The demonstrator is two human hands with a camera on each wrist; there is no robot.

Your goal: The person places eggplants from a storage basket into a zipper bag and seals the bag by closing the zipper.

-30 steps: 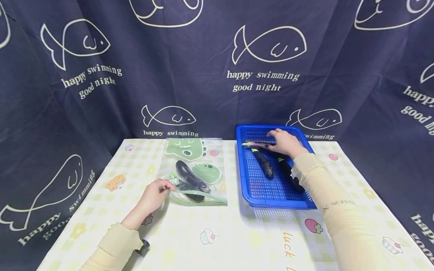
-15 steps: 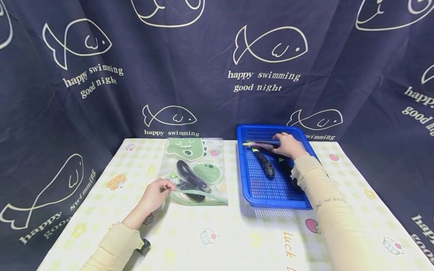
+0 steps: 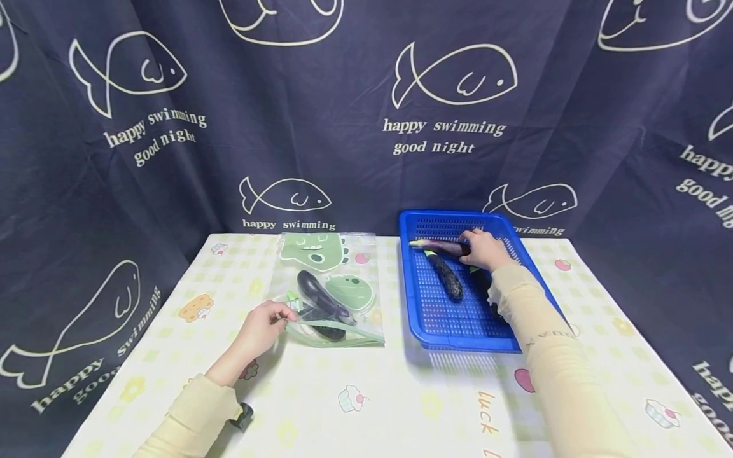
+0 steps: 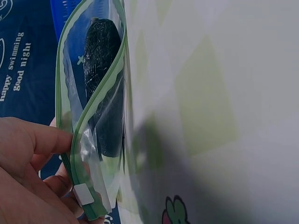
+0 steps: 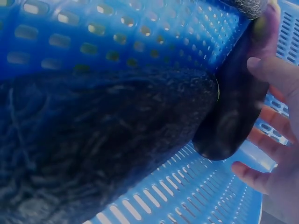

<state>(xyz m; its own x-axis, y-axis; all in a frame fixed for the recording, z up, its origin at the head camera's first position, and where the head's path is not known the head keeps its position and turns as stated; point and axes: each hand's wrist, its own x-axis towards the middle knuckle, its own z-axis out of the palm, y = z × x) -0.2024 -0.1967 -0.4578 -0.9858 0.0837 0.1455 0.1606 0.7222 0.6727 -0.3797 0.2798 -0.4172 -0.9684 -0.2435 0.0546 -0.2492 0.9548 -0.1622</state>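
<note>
At the left of the table, my left hand (image 3: 263, 331) pinches the green-edged mouth of a clear slider zip bag (image 3: 366, 280) by its corner. The bag's mouth gapes in the left wrist view, near the white slider (image 4: 83, 194). Inside lie a glossy eggplant (image 3: 321, 296) and a dark, rough-skinned vegetable (image 4: 103, 60). My right hand (image 3: 487, 250) is in the blue basket (image 3: 420, 342), holding a purple eggplant (image 3: 441, 247) between thumb and fingers; the fingers are partly hidden behind it in the right wrist view. Beside it are a wrinkled dark vegetable (image 3: 446, 278) and another dark one (image 5: 117, 135), partly under my arm.
A patterned cloth (image 3: 343, 413) covers the table. Behind it hangs a dark blue curtain (image 3: 355, 95) with fish drawings. The basket's raised rim surrounds the vegetables, and a strip of tablecloth separates basket and bag.
My right hand has lowered slightly and shifted right along the purple eggplant, its fingers closing in around it. The left hand and the bag stay put.
</note>
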